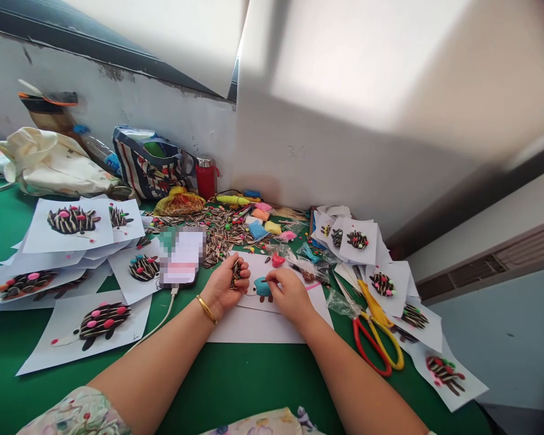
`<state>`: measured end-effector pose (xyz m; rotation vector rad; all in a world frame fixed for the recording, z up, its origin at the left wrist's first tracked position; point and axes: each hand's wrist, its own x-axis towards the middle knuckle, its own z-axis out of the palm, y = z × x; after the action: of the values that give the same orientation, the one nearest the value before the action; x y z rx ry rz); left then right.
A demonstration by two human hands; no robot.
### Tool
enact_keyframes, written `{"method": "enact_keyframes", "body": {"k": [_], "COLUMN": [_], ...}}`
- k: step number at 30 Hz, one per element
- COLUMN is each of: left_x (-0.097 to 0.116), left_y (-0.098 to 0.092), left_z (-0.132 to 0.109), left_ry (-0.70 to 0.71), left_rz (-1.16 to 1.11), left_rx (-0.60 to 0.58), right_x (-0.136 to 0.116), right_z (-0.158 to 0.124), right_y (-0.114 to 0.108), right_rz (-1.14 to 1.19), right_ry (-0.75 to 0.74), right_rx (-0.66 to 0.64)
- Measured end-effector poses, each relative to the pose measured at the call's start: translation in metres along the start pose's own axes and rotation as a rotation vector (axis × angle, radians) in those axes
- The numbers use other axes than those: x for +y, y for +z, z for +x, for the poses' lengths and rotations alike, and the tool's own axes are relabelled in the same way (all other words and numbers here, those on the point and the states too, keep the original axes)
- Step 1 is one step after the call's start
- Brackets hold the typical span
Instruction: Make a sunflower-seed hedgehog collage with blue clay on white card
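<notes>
My left hand (222, 283) is cupped, fingers curled around a small heap of striped sunflower seeds (236, 275). To its right, my right hand (292, 296) pinches what looks like a single sunflower seed at a blue clay patch (261, 289). That clay forms the body of a small animal figure with brown feet, stuck on a white sheet (254, 329) under both hands. My right fingers hide part of the figure. Just beyond it lies a lump of red clay (278, 260).
Loose seeds (217, 229) and coloured clay lumps (272, 227) spread along the back. Finished hedgehog pictures are stacked left (104, 320) and right (385, 284). Two pairs of scissors (376, 338) lie to the right. A charging phone (181, 260) is left of my hands; a red flask (205, 178) stands behind.
</notes>
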<state>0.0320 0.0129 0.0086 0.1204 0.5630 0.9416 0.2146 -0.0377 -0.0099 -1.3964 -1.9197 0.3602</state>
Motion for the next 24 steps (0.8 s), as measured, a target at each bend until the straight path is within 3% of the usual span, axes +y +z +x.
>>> {"method": "enact_keyframes", "body": {"k": [3,7,9,15,20,24], "left_x": [0.008,0.015,0.015,0.006,0.002,0.002], "left_y": [0.0,-0.001,-0.002,-0.002,-0.001,-0.001], "left_z": [0.002,0.003,0.003,0.005,0.005,0.005], "left_ry": [0.053,0.078,0.076,0.057,0.067,0.063], "left_rz": [-0.014,-0.035,-0.038,0.0,0.049,0.042], "left_rx": [-0.006,-0.021,-0.038,-0.047,-0.024,-0.018], "right_x": [0.005,0.017,0.02,0.009,-0.01,-0.016], "right_z": [0.001,-0.001,-0.003,-0.004,-0.003,-0.002], "right_y": [0.0,0.003,0.004,0.001,-0.001,0.0], "right_rz": [0.097,0.346,0.384,0.222,-0.031,-0.115], "right_ry": [0.076,0.25,0.264,0.167,0.023,0.009], "right_rx": [0.035,-0.047,-0.066,-0.041,-0.103,-0.13]}}
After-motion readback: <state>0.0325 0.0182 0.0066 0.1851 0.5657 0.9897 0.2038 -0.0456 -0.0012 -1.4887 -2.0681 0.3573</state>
